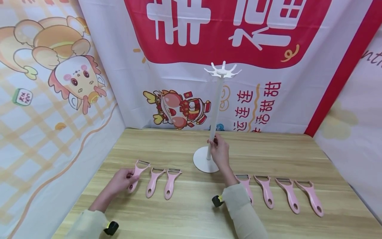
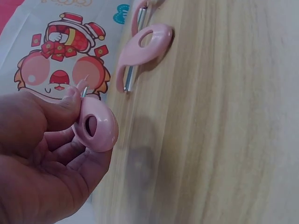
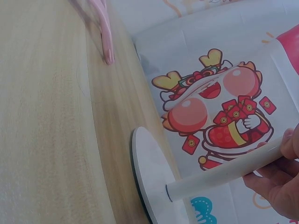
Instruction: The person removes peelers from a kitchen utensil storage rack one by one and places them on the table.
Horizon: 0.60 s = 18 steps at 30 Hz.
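Note:
My left hand [image 1: 120,181] holds a pink peeler [image 1: 138,172] by its handle, between thumb and fingers, at the table's left. In the left wrist view the handle's holed end [image 2: 108,128] sticks out of the grip, above the wood. My right hand [image 1: 221,154] grips the lower pole of a white stand [image 1: 217,108], which is upright with a ring of upturned hooks [image 1: 223,72] at its top. The right wrist view shows fingers around the pole [image 3: 224,173], above the round base [image 3: 156,170]. No peeler hangs on the hooks.
Two pink peelers, one [image 1: 152,184] nearer the left hand and another [image 1: 170,184] beside it, lie on the wooden table [image 1: 185,215]. To the right several more lie in a row, including one [image 1: 265,192]; the right sleeve partly covers the nearest. A printed cloth [image 1: 134,99] hangs behind.

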Each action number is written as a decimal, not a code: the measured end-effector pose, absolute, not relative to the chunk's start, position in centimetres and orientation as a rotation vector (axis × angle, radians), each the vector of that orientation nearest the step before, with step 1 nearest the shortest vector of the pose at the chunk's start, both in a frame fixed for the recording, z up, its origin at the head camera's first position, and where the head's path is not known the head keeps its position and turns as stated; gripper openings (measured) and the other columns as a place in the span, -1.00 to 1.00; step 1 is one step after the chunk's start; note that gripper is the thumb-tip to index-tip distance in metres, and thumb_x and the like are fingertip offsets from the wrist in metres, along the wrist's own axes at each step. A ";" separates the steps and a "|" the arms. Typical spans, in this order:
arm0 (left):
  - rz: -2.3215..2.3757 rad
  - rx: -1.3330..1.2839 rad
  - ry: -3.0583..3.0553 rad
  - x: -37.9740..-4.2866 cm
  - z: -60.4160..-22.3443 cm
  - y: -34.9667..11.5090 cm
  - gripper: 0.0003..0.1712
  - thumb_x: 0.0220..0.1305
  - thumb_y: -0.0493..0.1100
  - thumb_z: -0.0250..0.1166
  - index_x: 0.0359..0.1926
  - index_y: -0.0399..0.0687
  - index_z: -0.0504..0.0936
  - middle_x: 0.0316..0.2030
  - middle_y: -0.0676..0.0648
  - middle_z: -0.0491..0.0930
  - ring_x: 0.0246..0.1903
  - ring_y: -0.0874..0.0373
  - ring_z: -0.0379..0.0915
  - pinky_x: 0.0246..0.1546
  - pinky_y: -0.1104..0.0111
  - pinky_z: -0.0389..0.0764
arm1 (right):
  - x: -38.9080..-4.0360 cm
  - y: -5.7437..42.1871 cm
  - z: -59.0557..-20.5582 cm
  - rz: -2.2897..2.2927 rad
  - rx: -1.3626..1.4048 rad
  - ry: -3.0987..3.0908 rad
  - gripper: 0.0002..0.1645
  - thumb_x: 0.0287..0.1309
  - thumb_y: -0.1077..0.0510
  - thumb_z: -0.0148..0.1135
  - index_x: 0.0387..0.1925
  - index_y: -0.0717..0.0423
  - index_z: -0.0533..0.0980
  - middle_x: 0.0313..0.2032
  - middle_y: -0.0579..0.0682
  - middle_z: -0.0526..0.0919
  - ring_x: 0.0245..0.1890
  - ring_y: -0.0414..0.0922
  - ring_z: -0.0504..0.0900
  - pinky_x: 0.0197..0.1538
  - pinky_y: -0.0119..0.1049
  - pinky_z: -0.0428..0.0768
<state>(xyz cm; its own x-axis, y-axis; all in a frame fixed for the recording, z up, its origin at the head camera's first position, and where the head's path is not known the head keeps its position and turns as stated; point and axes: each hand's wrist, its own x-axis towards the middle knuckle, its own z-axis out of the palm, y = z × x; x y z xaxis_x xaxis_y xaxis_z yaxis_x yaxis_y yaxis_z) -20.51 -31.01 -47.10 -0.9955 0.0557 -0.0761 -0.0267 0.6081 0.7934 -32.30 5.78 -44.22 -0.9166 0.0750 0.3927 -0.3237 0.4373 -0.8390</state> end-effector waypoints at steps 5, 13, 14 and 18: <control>1.279 -0.051 2.752 -20.5 -47.5 -31.0 -0.90 0.22 -0.31 0.18 -0.38 -0.32 0.52 -0.62 -0.04 0.47 -0.65 0.22 0.35 -0.69 0.44 0.44 | -32.4 5.8 -44.3 1.468 0.215 -2.319 -0.77 0.18 0.28 0.16 -0.10 0.12 0.49 -0.26 0.07 0.67 -0.12 0.01 0.64 0.00 -0.11 0.59; 1.180 -0.211 2.789 -20.6 -48.1 -30.6 -0.88 0.19 -0.26 0.23 -0.46 -0.21 0.51 -0.64 -0.06 0.47 -0.69 0.19 0.35 -0.74 0.44 0.42 | -32.4 5.9 -44.6 1.484 0.209 -2.320 -0.78 0.19 0.28 0.15 -0.11 0.11 0.49 -0.26 0.06 0.66 -0.12 0.00 0.64 0.00 -0.09 0.59; 1.169 -0.215 2.796 -20.6 -48.2 -30.5 -0.88 0.18 -0.26 0.24 -0.45 -0.21 0.52 -0.64 -0.06 0.48 -0.69 0.19 0.35 -0.74 0.44 0.42 | -32.4 5.9 -44.5 1.483 0.209 -2.320 -0.79 0.19 0.28 0.15 -0.11 0.11 0.49 -0.26 0.06 0.66 -0.13 0.00 0.64 0.00 -0.09 0.59; 1.101 -0.213 2.849 -20.8 -48.6 -30.4 -0.89 0.15 -0.25 0.27 -0.47 -0.18 0.55 -0.64 -0.03 0.50 -0.71 0.22 0.35 -0.74 0.46 0.41 | -32.4 5.9 -44.4 1.483 0.216 -2.321 -0.79 0.19 0.28 0.15 -0.12 0.12 0.49 -0.26 0.07 0.66 -0.13 0.00 0.64 0.00 -0.09 0.59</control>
